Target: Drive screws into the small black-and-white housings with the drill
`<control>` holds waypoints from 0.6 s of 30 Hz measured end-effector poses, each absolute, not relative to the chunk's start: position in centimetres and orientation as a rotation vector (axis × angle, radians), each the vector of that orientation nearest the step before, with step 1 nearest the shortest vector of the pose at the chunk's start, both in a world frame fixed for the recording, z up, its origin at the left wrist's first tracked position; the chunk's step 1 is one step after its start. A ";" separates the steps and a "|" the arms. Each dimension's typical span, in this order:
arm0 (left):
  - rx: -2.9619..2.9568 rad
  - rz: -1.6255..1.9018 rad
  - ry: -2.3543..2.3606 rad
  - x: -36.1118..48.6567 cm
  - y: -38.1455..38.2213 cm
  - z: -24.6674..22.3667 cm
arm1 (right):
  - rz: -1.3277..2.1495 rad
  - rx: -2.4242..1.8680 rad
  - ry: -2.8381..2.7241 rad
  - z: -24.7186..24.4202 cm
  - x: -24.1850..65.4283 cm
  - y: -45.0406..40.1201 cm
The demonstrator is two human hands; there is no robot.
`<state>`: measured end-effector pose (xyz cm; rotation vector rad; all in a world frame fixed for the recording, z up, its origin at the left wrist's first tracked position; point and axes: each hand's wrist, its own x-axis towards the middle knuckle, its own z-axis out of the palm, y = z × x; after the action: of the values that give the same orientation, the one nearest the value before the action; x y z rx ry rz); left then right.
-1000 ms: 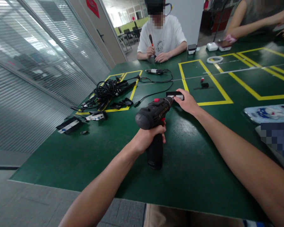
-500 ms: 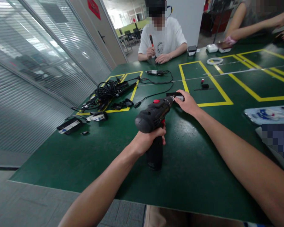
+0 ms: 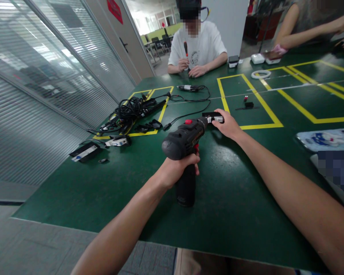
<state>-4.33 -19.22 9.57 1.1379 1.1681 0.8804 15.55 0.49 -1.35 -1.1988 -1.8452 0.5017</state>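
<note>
My left hand (image 3: pixel 179 168) is wrapped round the grip of a black cordless drill (image 3: pixel 183 139) with a red button on top and a red trigger. The drill stands upright and its chuck points away from me, up to a small black and silver part (image 3: pixel 215 117). My right hand (image 3: pixel 227 124) pinches that part at its right end. The chuck hides where the drill's tip meets the part, so I cannot tell if they touch. Small pale specks lie on the table (image 3: pixel 226 229) below my right hand.
Left of the drill lie a heap of black cables (image 3: pixel 132 110), small black pieces (image 3: pixel 149 126) and a flat black part (image 3: pixel 84 152). A corded pen-like tool (image 3: pixel 187 88) lies beyond. Across the table a person (image 3: pixel 199 49) holds a screwdriver (image 3: pixel 185 49). A phone (image 3: pixel 326 139) lies at right.
The drill and my left hand have shifted very slightly left. My right hand still holds the black and silver part in nearly the same place.
</note>
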 end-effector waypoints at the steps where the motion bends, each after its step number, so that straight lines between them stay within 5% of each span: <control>1: 1.137 0.880 1.169 -4.3 -19.2 9.5 | 0.508 -1.200 -1.843 -1.3 15.5 0.5; 18: 1.134 0.782 1.158 -4.0 -19.3 8.9 | 0.482 -1.208 -1.817 -1.4 15.4 0.7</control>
<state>-3.99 -19.25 8.94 1.1344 1.1584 0.7824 15.37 0.69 -1.43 -1.2080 -1.8170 0.4825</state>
